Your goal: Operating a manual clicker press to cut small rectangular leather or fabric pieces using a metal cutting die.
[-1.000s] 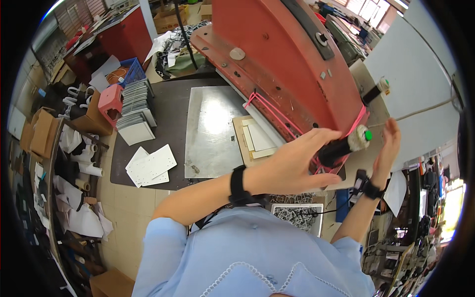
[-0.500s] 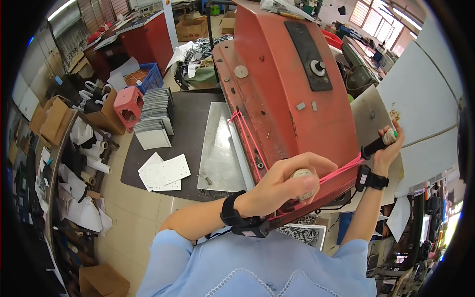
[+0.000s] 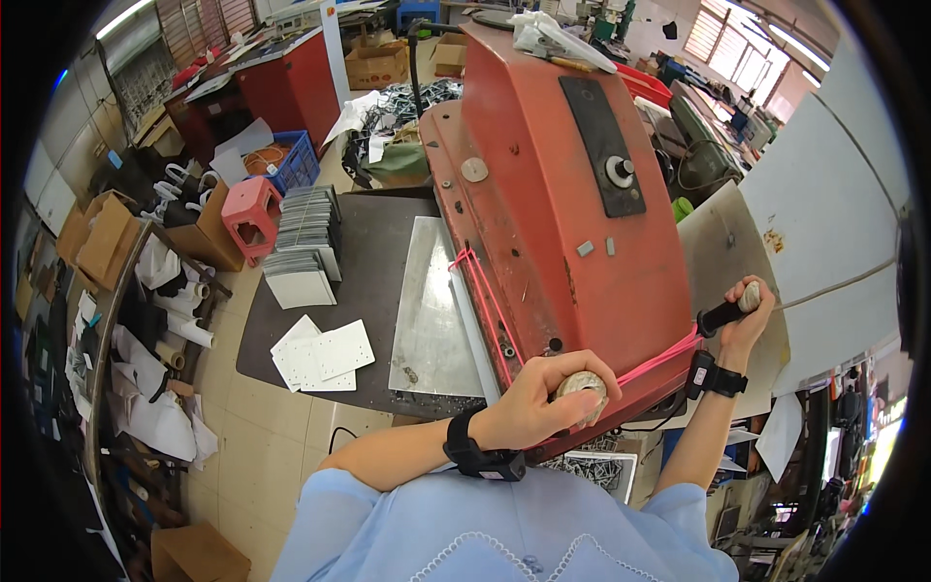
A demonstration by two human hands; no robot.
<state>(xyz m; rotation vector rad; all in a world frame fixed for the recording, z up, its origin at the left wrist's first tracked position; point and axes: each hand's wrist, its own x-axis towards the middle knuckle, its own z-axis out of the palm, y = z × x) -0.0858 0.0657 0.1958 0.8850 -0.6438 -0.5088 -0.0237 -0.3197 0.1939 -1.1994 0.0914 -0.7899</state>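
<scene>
A big red machine [image 3: 543, 213] fills the middle, with pink cords [image 3: 650, 364] stretched along its edges. My left hand [image 3: 543, 403] is closed round a cloth-wrapped handle [image 3: 589, 395] at its near corner. Off to the right, my right hand [image 3: 747, 320] grips a black handle [image 3: 720, 316] with a wrapped end. Left of the machine, a silver metal plate [image 3: 417, 330] lies on a dark table [image 3: 272, 339], along with white perforated cards [image 3: 320, 354] and a tall stack of grey and white sheets [image 3: 303, 247]. Both my wrists carry black straps with small boxes.
A pink stool [image 3: 252, 218], a blue crate [image 3: 296, 160] and cardboard boxes [image 3: 107, 242] stand at the left beside a rack of paper rolls [image 3: 189, 325]. A pale cabinet [image 3: 824, 194] borders the right. A tray of small metal pieces [image 3: 596, 475] is below the machine.
My fingers, loose a second ago, have closed round the two handles. My right hand has moved down and slightly left since half a second ago, my left slightly lower. The view has shifted.
</scene>
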